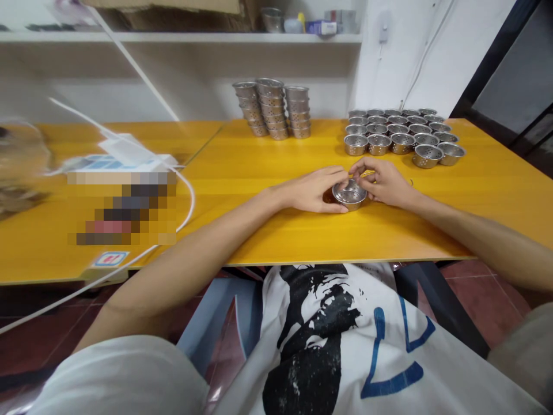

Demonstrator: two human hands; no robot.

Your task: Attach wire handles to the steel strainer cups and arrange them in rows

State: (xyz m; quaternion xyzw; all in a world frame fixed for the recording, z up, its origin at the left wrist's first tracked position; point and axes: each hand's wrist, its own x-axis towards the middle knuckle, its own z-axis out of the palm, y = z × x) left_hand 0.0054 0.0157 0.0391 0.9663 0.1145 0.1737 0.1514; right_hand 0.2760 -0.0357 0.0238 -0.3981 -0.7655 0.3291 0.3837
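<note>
A small perforated steel cup (349, 196) rests on the yellow table (268, 219) in front of me. My left hand (313, 190) curls around its left side, thumb and fingers touching the rim. My right hand (384, 181) closes on its right side, fingertips pinched at the rim; whether something small is between them I cannot make out. Both hands grip the same cup.
Rows of several identical steel cups (401, 135) stand at the back right. Three stacks of nested cups (274, 109) stand at the back centre. A white power strip (125, 155) with cables lies left, beside a blurred patch. A shelf (181, 37) runs above.
</note>
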